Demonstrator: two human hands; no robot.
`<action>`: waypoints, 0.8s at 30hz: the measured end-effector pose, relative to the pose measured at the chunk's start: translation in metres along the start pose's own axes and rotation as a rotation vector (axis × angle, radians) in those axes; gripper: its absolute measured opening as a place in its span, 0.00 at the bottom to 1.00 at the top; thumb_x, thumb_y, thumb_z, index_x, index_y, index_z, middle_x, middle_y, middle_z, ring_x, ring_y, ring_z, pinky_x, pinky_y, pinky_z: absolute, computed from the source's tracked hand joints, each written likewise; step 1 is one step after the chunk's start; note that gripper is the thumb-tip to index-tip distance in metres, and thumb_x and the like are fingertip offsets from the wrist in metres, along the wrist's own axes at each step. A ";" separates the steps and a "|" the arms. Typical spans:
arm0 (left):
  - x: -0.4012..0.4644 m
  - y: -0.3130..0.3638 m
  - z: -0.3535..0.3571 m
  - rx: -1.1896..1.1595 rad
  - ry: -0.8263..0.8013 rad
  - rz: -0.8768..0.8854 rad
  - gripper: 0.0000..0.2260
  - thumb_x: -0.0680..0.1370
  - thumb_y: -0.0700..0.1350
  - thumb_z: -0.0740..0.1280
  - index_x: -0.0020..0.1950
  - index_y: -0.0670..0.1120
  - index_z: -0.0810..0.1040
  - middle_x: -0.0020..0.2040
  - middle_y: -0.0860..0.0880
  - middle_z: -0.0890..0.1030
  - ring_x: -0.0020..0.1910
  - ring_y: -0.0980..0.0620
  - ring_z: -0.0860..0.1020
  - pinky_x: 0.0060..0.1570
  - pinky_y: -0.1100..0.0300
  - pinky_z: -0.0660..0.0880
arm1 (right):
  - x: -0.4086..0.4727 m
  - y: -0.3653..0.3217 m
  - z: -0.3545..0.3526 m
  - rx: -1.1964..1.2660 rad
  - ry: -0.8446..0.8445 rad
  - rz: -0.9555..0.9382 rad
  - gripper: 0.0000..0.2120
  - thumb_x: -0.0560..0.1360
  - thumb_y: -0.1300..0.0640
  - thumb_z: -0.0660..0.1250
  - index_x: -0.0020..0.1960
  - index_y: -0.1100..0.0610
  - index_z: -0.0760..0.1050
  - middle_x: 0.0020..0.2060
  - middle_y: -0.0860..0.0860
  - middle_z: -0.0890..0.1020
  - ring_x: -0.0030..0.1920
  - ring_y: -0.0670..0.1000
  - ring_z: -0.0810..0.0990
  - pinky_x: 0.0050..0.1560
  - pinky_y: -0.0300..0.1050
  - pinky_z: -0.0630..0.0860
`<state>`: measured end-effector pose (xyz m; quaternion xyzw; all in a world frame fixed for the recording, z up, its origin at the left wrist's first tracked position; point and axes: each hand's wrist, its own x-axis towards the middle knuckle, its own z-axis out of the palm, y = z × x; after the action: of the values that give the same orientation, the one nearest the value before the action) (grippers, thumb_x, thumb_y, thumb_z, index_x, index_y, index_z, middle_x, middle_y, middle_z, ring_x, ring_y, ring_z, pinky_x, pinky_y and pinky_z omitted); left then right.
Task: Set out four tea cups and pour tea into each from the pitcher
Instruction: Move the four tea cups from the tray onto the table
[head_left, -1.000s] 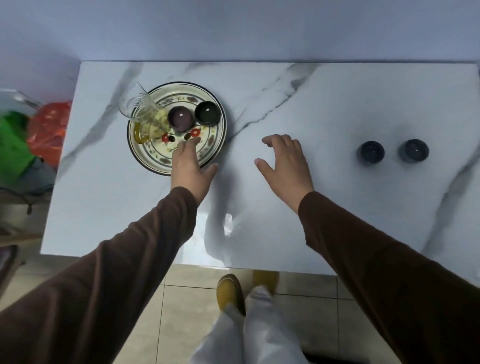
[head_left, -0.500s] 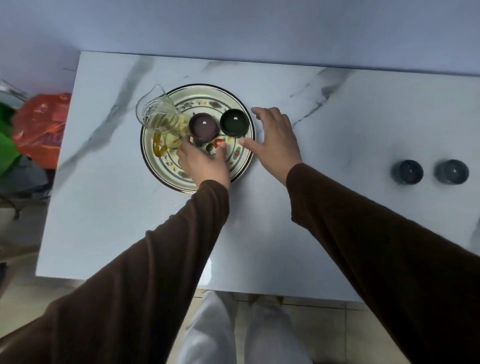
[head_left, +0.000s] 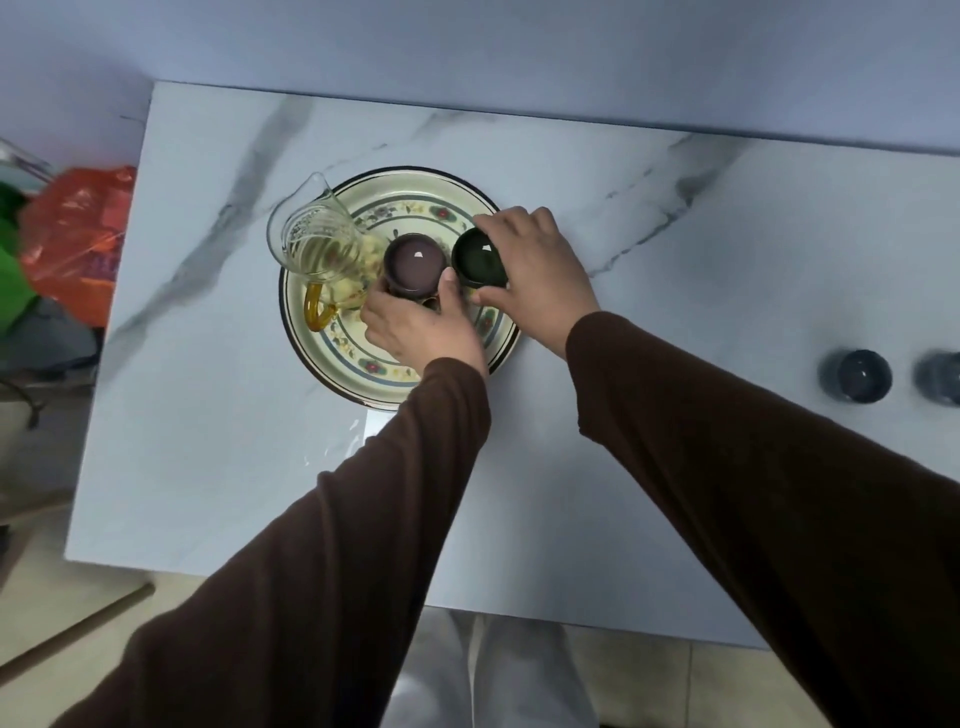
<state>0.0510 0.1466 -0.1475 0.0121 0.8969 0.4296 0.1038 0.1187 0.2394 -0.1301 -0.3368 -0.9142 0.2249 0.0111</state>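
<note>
A round patterned plate sits on the marble table and carries a glass pitcher of pale tea with an amber handle, a purple cup and a dark green cup. My left hand wraps its thumb and fingers around the purple cup from the near side. Fingers and thumb of my right hand close on the green cup's right side. Both cups still look seated on the plate. Two dark blue cups stand side by side at the table's right edge.
The marble table runs against a blue wall at the back. Off its left edge lie an orange plastic bag and something green. Tiled floor and my legs show below the near edge.
Both hands moved forward onto the plate: the left one from the plate's near rim to the purple cup, the right one from the bare table to the green cup.
</note>
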 end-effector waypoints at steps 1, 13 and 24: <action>0.001 0.000 0.002 0.004 0.008 -0.005 0.30 0.71 0.52 0.74 0.66 0.39 0.69 0.64 0.40 0.72 0.64 0.39 0.68 0.67 0.49 0.63 | 0.000 0.000 0.000 0.009 0.011 0.001 0.35 0.69 0.48 0.75 0.72 0.54 0.67 0.65 0.52 0.73 0.64 0.57 0.68 0.63 0.48 0.69; 0.003 0.015 0.019 0.108 0.119 -0.182 0.36 0.65 0.60 0.75 0.65 0.43 0.66 0.64 0.44 0.71 0.63 0.42 0.68 0.63 0.48 0.67 | -0.032 0.010 -0.006 0.254 0.152 0.140 0.31 0.68 0.47 0.75 0.68 0.54 0.70 0.60 0.51 0.75 0.61 0.54 0.69 0.59 0.45 0.70; -0.006 -0.007 -0.007 0.082 -0.078 0.152 0.30 0.69 0.55 0.73 0.64 0.41 0.69 0.62 0.41 0.74 0.64 0.41 0.68 0.65 0.47 0.67 | -0.076 0.014 -0.013 0.386 0.240 0.293 0.31 0.68 0.45 0.75 0.66 0.54 0.70 0.60 0.51 0.75 0.60 0.52 0.69 0.58 0.41 0.67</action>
<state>0.0564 0.1364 -0.1472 0.1013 0.9056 0.3982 0.1052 0.1881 0.2071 -0.1145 -0.4814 -0.7881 0.3527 0.1507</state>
